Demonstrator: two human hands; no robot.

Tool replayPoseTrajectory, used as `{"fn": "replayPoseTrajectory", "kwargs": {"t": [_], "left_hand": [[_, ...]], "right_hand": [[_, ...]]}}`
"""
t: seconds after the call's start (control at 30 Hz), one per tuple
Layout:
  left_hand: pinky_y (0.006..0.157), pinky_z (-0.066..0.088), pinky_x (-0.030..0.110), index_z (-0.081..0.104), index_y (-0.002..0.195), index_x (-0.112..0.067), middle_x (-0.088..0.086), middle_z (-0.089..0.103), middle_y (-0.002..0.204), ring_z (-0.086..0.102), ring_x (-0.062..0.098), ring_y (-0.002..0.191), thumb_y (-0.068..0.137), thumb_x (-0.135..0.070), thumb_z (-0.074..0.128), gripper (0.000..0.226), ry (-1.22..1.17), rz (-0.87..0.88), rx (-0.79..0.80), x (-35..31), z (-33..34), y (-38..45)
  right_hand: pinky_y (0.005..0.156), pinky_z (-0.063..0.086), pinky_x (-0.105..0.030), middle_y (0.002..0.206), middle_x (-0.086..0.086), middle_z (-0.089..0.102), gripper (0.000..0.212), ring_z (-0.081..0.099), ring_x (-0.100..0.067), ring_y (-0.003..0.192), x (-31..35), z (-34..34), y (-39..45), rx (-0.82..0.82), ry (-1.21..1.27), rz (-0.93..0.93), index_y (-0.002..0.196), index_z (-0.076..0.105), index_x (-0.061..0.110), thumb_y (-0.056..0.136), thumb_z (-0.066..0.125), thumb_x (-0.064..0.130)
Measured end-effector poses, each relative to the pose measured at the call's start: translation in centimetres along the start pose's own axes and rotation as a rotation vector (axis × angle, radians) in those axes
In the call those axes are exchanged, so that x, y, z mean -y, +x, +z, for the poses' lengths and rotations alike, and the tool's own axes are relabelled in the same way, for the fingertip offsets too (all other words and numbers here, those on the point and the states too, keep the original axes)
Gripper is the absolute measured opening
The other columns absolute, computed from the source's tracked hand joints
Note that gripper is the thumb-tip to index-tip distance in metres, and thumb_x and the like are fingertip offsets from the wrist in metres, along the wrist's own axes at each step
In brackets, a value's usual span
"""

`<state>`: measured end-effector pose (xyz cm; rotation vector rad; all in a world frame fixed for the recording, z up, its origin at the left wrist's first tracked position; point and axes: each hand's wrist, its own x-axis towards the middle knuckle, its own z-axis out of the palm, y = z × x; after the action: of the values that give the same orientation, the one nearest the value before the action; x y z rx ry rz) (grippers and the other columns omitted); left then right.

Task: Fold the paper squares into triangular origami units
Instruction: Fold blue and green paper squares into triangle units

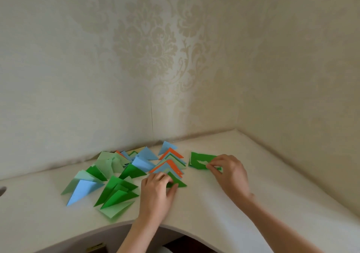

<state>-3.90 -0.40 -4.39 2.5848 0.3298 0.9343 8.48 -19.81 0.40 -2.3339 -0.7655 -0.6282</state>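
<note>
My left hand (pixel 156 192) pinches a dark green folded triangle (pixel 178 182) at the near end of a row of stacked triangles (pixel 171 162) in orange, blue and pale green. My right hand (pixel 229 172) reaches to a small stack of dark green paper squares (pixel 198 160) and pinches the top sheet at its right edge. A looser spread of folded triangles (pixel 115 182), green, pale green and light blue, lies to the left on the white desk (pixel 214 204).
The desk sits in a corner; patterned walls close it off behind and on the right. Its front edge curves inward near me (pixel 136 223). A dark cable hole (pixel 2 191) shows at the far left edge.
</note>
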Motion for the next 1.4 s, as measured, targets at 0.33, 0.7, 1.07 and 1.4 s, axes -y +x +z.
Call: {"fn": "replayPoseTrajectory", "kwargs": {"t": [0.33,0.7,1.07,1.4], "left_hand": [[0.080,0.043,0.018,0.066,0.087,-0.022,-0.014,0.062,0.088,0.055,0.008,0.085,0.079,-0.009,0.071,0.016,-0.239,0.033,0.020,-5.8,1.2,0.2],[0.083,0.041,0.012,0.065,0.099,-0.031,-0.024,0.062,0.086,0.055,0.000,0.091,0.083,-0.023,0.066,0.018,-0.371,0.038,0.286,-7.6,3.1,-0.8],[0.076,0.032,0.024,0.063,0.095,-0.037,-0.022,0.056,0.084,0.048,0.005,0.088,0.084,-0.032,0.066,0.013,-0.261,0.025,0.247,-8.1,4.8,0.0],[0.078,0.047,0.034,0.059,0.082,-0.046,-0.023,0.061,0.079,0.053,0.001,0.083,0.074,-0.022,0.071,0.028,-0.372,-0.025,0.255,-7.6,5.2,0.3]], "right_hand": [[0.063,0.048,-0.030,0.079,0.018,0.066,0.006,0.059,-0.012,0.071,-1.2,-2.0,-6.2,0.114,-0.059,-0.074,0.075,0.074,0.034,0.071,0.077,0.037],[0.072,0.047,-0.030,0.084,0.018,0.065,0.032,0.058,-0.009,0.080,-2.1,-1.5,-7.5,0.179,0.080,0.055,0.082,0.073,0.034,0.079,0.052,0.058],[0.067,0.044,-0.016,0.078,0.016,0.062,0.024,0.054,0.002,0.072,-2.0,-0.9,-6.6,0.212,0.277,0.299,0.083,0.061,0.033,0.069,0.080,0.038],[0.067,0.039,-0.014,0.078,0.021,0.056,0.024,0.047,0.004,0.068,-2.0,-1.2,-5.3,0.398,0.214,0.387,0.085,0.057,0.036,0.070,0.076,0.031]]}}
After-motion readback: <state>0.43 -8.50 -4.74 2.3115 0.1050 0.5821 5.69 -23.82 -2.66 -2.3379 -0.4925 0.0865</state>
